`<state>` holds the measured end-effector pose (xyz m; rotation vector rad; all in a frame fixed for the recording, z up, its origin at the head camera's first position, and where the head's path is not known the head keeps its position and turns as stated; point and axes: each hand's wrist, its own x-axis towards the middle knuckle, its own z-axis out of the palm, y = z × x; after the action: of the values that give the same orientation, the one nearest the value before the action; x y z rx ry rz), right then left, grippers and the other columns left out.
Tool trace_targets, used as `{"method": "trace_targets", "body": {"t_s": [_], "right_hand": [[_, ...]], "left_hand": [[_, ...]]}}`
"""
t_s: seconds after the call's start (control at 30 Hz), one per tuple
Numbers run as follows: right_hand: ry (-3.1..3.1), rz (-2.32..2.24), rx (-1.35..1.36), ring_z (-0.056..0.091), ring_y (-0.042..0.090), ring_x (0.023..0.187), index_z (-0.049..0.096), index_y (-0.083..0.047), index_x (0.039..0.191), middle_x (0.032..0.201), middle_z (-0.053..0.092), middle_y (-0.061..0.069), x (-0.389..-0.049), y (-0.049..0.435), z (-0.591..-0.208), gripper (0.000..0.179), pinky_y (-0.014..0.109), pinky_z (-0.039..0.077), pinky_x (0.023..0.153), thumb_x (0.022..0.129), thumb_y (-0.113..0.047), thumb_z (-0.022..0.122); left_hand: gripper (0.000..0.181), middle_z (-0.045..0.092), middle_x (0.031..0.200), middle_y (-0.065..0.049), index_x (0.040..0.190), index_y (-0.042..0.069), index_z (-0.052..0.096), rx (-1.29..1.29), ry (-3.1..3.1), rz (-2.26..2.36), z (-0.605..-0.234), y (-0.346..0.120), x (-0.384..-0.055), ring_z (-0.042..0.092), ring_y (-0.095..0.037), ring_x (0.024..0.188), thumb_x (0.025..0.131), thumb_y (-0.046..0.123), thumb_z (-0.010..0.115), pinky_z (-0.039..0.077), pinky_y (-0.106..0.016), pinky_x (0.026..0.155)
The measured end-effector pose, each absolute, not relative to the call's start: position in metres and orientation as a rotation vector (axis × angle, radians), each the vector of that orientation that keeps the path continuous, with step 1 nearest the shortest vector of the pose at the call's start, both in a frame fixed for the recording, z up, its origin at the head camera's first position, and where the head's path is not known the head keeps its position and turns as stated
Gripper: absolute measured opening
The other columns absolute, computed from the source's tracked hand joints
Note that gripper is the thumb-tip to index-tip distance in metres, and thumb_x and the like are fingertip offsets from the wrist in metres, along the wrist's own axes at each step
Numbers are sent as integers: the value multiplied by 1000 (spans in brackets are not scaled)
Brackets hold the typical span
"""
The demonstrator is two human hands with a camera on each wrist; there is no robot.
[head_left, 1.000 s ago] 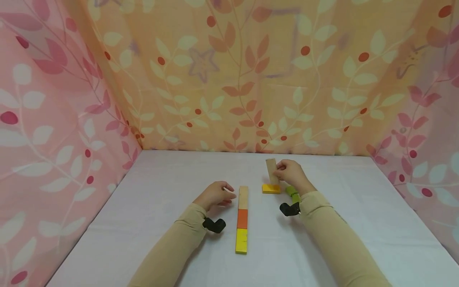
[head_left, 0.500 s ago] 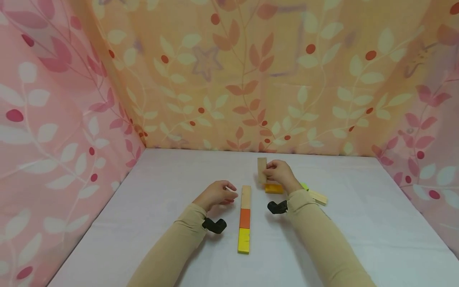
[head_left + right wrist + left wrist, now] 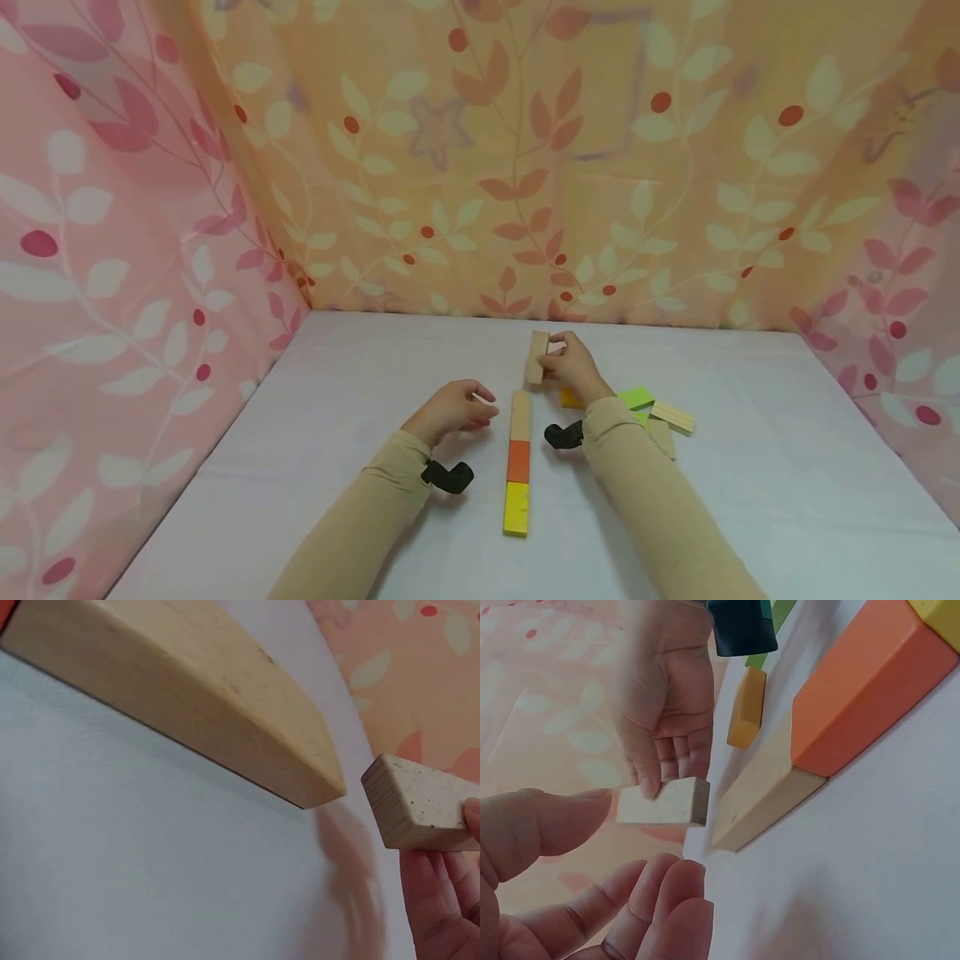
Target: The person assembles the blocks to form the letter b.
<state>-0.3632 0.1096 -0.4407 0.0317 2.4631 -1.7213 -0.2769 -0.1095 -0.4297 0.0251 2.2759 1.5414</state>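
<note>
Right hand (image 3: pixel 577 371): reaching over the far part of the counter, its thumb and fingers pinching a plain wooden block
Held block (image 3: pixel 537 358): pale, unpainted wood with a few small dark specks on one face; it is just beyond the far end of a row of blocks, with a gap showing between them
Left hand (image 3: pixel 452 411): just left of the row and apart from it, fingers loosely bent, thumb standing away from the fingertips
Row of blocks: three laid end to end, touching, in a straight line; nearest the person a yellow block (image 3: pixel 516 508), then an orange block (image 3: pixel 519 461), then a pale wood block (image 3: pixel 521 415) at the far end
Amber block (image 3: pixel 570 397): right of the row, partly hidden by the right hand
Loose pile: green blocks (image 3: pixel 636 398) and natural wood blocks (image 3: pixel 672 417) lying close together at the right, partly behind the right sleeve (image 3: pixel 660 500)
Wrists: a black camera (image 3: pixel 450 477) on each, over beige sleeves
Counter (image 3: pixel 375 358): white
Backdrop: orange and pink leaf-patterned cloth (image 3: pixel 435 192)
</note>
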Motion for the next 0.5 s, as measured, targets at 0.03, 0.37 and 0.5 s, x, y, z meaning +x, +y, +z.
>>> {"method": "trace_targets", "body": {"t_s": [0.03, 0.37, 0.5], "right_hand": [[2468, -1720, 29, 60, 18, 66, 37, -8, 131, 93, 57, 16, -364, 109, -442, 55, 32, 53, 66, 83, -7, 65], [2527, -1628, -5, 58, 17, 68, 39, -16, 136, 93, 55, 15, -368, 104, -449, 59, 28, 52, 60, 84, -3, 63], [2500, -1642, -31, 58, 17, 69, 38, -14, 136, 92, 53, 16, -370, 101, -451, 59, 28, 52, 61, 84, -2, 63]], "left_hand": [[34, 65, 93, -12, 108, 2, 58, 23, 2278, 1545, -430, -110, -277, 63, -24, 79, 79, 17, 71, 51, -33, 71], [30, 64, 89, -11, 104, 3, 60, 8, 2266, 1524, -433, -116, -273, 64, -23, 79, 79, 17, 71, 52, -35, 72], [30, 64, 91, -13, 104, 4, 60, 0, 2269, 1523, -433, -119, -273, 63, -24, 79, 80, 18, 70, 52, -35, 72]]}}
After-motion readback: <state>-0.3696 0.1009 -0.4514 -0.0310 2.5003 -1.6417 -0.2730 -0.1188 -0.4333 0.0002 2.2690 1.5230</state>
